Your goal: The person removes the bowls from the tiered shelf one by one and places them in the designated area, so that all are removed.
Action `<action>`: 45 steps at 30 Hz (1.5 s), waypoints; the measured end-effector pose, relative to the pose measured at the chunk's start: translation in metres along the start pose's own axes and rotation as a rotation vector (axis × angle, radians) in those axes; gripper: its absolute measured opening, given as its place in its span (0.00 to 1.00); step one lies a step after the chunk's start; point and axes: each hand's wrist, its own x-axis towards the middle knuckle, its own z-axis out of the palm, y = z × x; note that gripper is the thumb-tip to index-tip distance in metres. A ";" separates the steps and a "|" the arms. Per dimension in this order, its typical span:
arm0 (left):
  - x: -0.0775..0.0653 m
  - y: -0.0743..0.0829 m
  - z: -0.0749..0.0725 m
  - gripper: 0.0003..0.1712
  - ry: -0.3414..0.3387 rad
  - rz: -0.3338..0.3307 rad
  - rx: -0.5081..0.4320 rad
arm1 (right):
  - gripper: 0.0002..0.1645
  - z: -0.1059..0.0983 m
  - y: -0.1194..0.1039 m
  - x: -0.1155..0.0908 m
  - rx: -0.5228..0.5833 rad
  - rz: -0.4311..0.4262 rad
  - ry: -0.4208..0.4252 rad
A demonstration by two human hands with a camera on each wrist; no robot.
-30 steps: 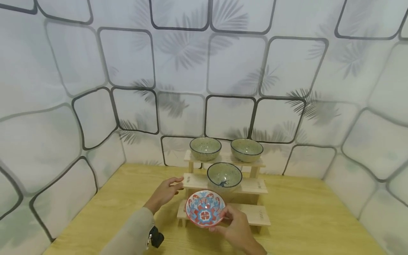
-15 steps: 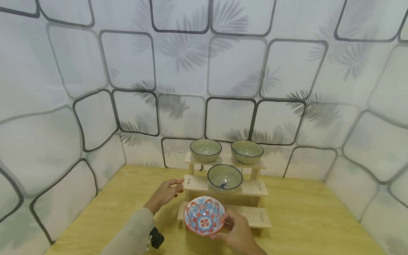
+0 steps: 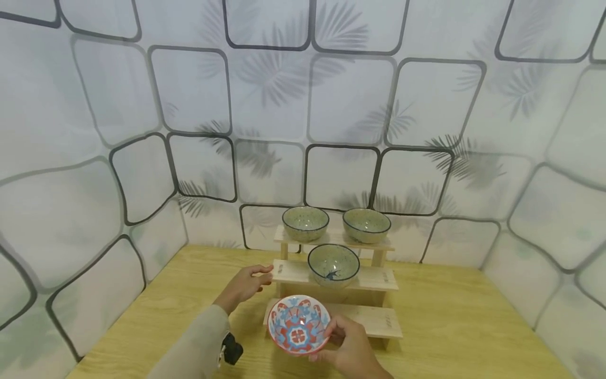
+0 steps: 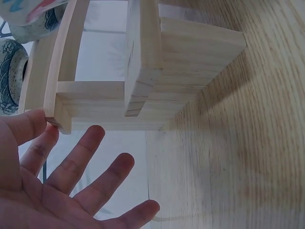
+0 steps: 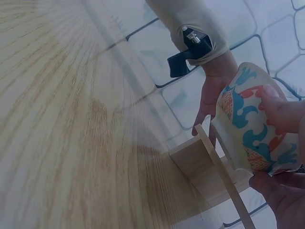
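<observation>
A small bowl (image 3: 299, 325) with a red, blue and white floral pattern is tilted so its inside shows in the head view. My right hand (image 3: 350, 345) pinches its right side, thumb below and fingers at the rim. In the right wrist view, the bowl's outside (image 5: 255, 126) shows in front of the wooden rack. My left hand (image 3: 243, 287) is at the left end of the middle shelf (image 3: 289, 270). Seen from the left wrist, its thumb and forefinger tips touch the shelf's corner (image 4: 58, 117), while the other fingers (image 4: 78, 160) stay extended and spread.
Two greenish speckled bowls with dark rims, a left one (image 3: 305, 223) and a right one (image 3: 366, 225), stand on the top shelf. A third speckled bowl (image 3: 333, 265) is on the middle shelf. The rack's lowest shelf (image 3: 371, 320) lies behind the floral bowl, on the wood-grain table (image 3: 450, 316).
My right hand has brought the floral bowl slightly down and left, toward me, away from the lowest shelf. The left hand stays at the middle shelf's end.
</observation>
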 end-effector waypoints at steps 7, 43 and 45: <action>0.000 0.002 0.001 0.21 0.008 0.015 0.000 | 0.25 0.003 0.004 0.001 0.068 -0.079 -0.041; 0.002 0.001 -0.001 0.21 -0.034 0.042 0.009 | 0.19 0.015 0.031 0.002 -0.003 -0.204 -0.370; 0.002 0.001 -0.002 0.21 -0.036 0.036 0.007 | 0.19 0.016 0.031 0.002 -0.011 -0.199 -0.384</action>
